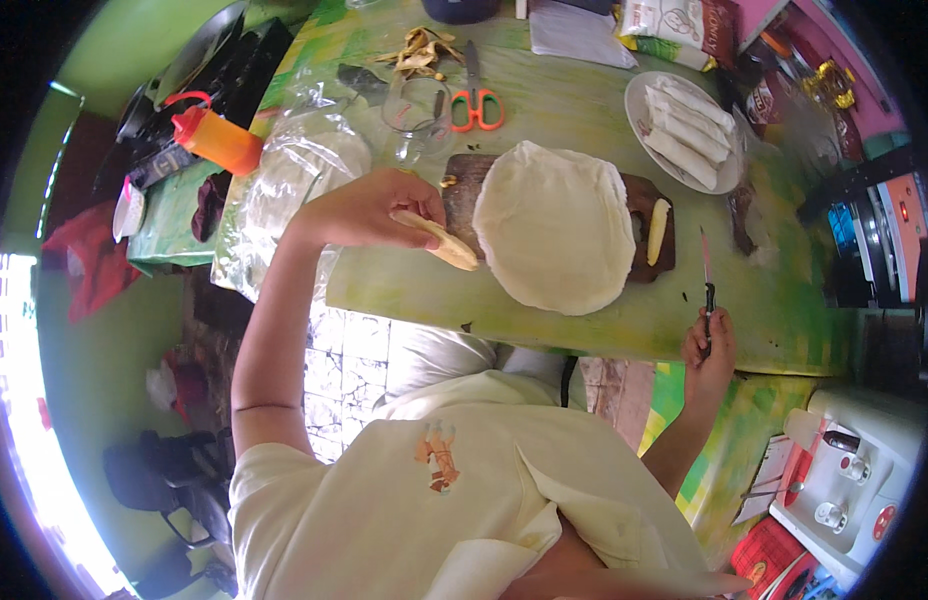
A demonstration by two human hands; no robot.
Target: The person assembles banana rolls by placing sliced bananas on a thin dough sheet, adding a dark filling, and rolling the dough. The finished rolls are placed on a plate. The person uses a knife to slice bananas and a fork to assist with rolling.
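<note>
White lettered package [674,32], banana [451,249] in left fingers [425,201]

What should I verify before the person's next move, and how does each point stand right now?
1. Banana held in the left hand: ok, the fingers close around it.
2. Knife held by its handle in the right hand: ok, blade pointing away from the body.
3. Wrapper wholly on the board: not ok, it overhangs the near edge.
4. Wrapper a single sheet: cannot tell from above.
5. Slice clear of the wrapper: ok, it lies apart at the board's right end.
6. Scissors off the board: ok, they lie beyond it.
</note>
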